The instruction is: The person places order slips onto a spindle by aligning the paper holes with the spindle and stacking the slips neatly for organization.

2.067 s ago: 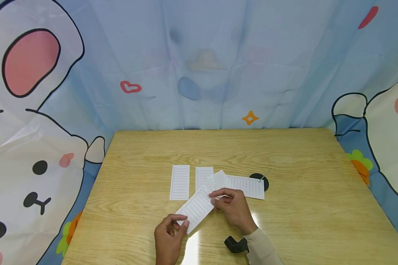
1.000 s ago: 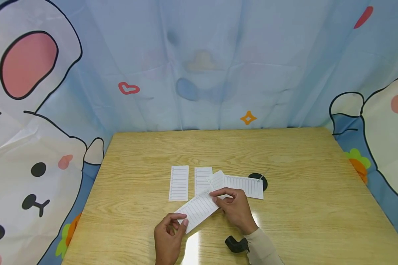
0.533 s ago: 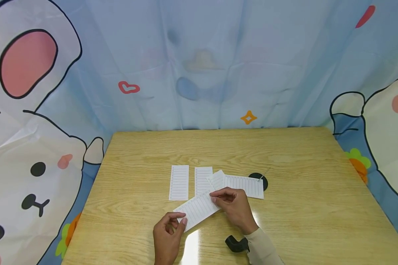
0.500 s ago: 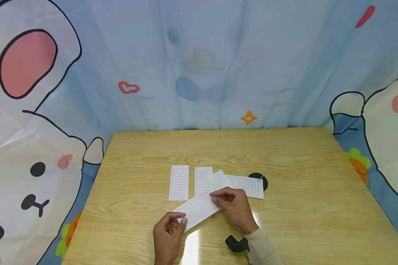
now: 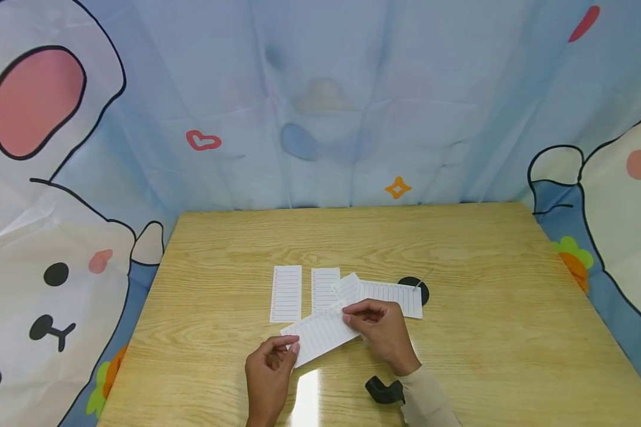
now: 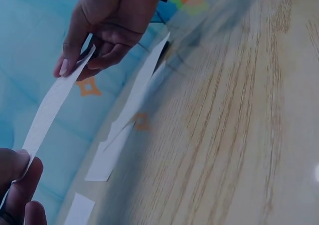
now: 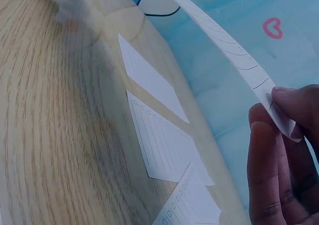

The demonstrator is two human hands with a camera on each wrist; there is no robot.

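Note:
A white lined paper slip [image 5: 320, 335] with small checkboxes is held up above the table, slanting up to the right. My left hand [image 5: 269, 373] pinches its lower left end between thumb and fingers. At the other end my right hand [image 5: 384, 332] pinches the slip's upper right corner. Both wrist views show the slip edge-on and slightly bowed, clear of the tabletop. Behind it lie a separate upright slip [image 5: 285, 294], a second slip [image 5: 324, 284] partly covered, a tilted slip [image 5: 348, 287], and a sideways slip [image 5: 392, 295] partly behind my right hand.
A black round disc [image 5: 422, 296] with a thin pale stick across it sits at the sideways slip's right end. A black camera mount [image 5: 383, 391] is on my right wrist. The wooden table [image 5: 486, 308] meets a blue cartoon curtain [image 5: 320, 118] at the back.
The held slip has turned to lie flatter, its left end rising a little. My right hand has shifted slightly right. The slips on the table stay put.

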